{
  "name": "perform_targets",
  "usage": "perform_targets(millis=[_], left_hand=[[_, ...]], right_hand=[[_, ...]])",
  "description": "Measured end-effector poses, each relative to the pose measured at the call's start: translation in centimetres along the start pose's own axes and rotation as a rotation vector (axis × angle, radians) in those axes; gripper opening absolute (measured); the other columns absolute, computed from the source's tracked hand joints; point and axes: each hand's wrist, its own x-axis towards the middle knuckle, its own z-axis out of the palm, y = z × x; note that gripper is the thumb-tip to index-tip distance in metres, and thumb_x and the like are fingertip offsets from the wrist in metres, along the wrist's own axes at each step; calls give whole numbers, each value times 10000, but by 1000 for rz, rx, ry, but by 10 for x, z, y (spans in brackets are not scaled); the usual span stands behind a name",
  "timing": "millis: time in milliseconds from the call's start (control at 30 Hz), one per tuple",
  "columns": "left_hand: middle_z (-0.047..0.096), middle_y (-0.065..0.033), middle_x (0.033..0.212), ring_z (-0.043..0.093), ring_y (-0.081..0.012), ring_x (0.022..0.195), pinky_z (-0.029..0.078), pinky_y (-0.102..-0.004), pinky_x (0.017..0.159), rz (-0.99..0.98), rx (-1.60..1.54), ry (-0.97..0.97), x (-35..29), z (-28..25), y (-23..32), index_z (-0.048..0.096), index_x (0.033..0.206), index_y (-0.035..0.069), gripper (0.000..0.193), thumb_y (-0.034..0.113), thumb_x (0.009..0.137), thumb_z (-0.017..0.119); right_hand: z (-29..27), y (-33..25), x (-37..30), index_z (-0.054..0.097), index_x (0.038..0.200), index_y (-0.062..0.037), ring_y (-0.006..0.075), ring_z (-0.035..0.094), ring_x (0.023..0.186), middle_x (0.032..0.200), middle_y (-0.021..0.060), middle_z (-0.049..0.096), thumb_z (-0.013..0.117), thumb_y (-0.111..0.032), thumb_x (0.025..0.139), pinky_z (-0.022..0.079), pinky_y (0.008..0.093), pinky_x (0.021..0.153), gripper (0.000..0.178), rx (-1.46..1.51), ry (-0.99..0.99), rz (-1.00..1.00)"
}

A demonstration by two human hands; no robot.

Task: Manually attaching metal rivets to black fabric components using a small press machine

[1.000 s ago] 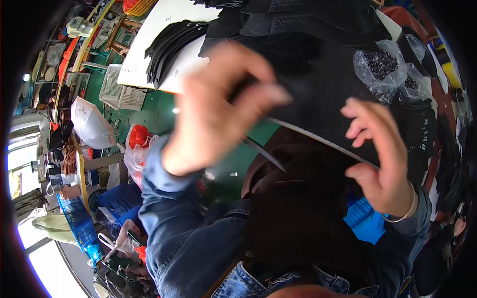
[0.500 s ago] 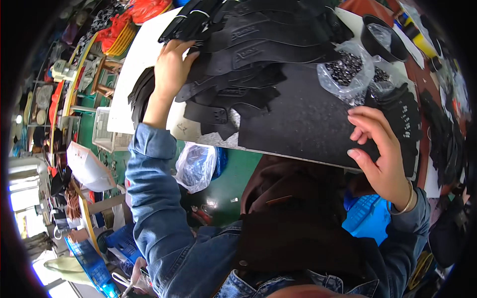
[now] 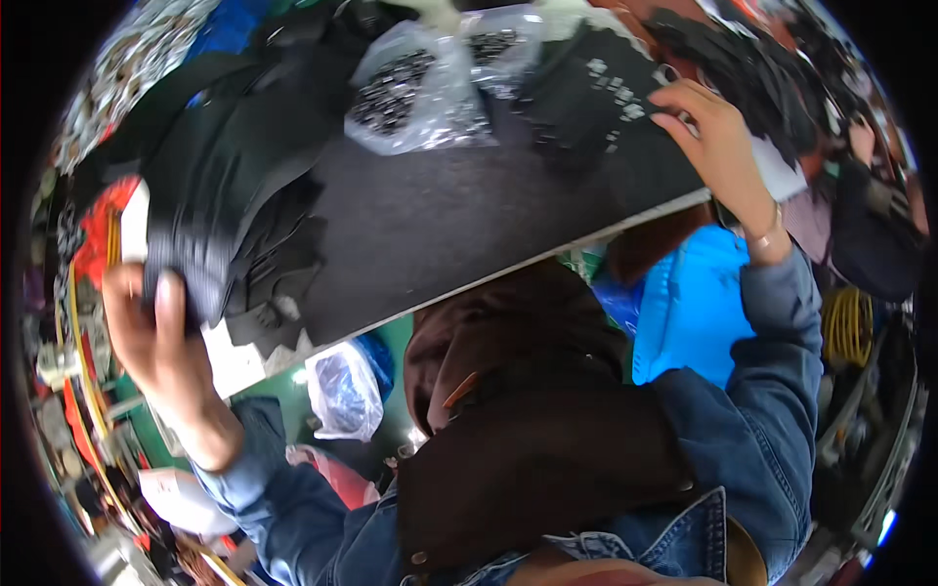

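At the left side of the table, my left hand grips a black leather-like piece, smeared by motion. Its thumb shows in front and the other fingers curl behind. My right hand is over the right part of the table, thumb and fingertips brought close together beside small silver pieces lying in rows on black material. Whatever is between those fingertips is too small to make out. A heap of black cut pieces spreads beside my left hand. A clear plastic bag of small dark shiny parts stands farther back.
A black mat covers the middle of the table, whose pale front edge runs before me. A second clear bag lies at the back. Below the table are a blue plastic basket and a bagged bundle.
My view has turned to the right. My left hand has come away from the back-left bundle with a black piece. My right hand has moved to the silver pieces, its fingers closing.
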Motion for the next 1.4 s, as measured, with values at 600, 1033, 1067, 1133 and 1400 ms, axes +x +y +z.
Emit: perform_targets(millis=[600, 1033, 1067, 1133, 1400], left_hand=[[526, -124, 1115, 517, -335, 1015, 429, -398, 871, 255, 755, -475, -95, 86, -49, 561, 1018, 40, 529, -1, 532, 766], [589, -106, 1092, 575, -268, 918, 452, -360, 769, 486, 726, -401, -99, 71, -69, 596, 1060, 42, 468, -72, 606, 627], [593, -84, 1071, 574, -237, 870, 443, -344, 729, 525, 742, -411, -100, 72, -72, 622, 1025, 57, 421, -29, 613, 636], [598, -70, 1051, 568, -227, 854, 438, -341, 720, 538, 733, -389, -101, 73, -73, 627, 1013, 62, 418, -19, 604, 639], [593, -86, 1019, 553, -236, 827, 445, -353, 725, 463, 673, -398, -104, 76, -69, 624, 1013, 51, 432, -25, 588, 626]], right_hand=[[15, 25, 17, 607, 954, -22, 232, 580, 862, 915, 78, 599, 568, 6, 762, 446, 311, 778, 199, -90, 190, -326], [75, -105, 73, 619, 888, -4, 302, 600, 762, 816, 135, 615, 588, -106, 792, 476, 370, 689, 143, 243, -229, -474], [77, -91, 85, 616, 890, -13, 311, 598, 769, 823, 135, 614, 592, -128, 791, 476, 385, 692, 154, 44, -123, -408], [73, -75, 108, 613, 789, -37, 304, 606, 754, 774, 128, 610, 590, -148, 748, 476, 396, 678, 121, -253, -46, -279], [115, -9, 147, 602, 940, -27, 272, 621, 786, 856, 113, 626, 595, -116, 803, 483, 355, 688, 164, -372, -196, -369]])
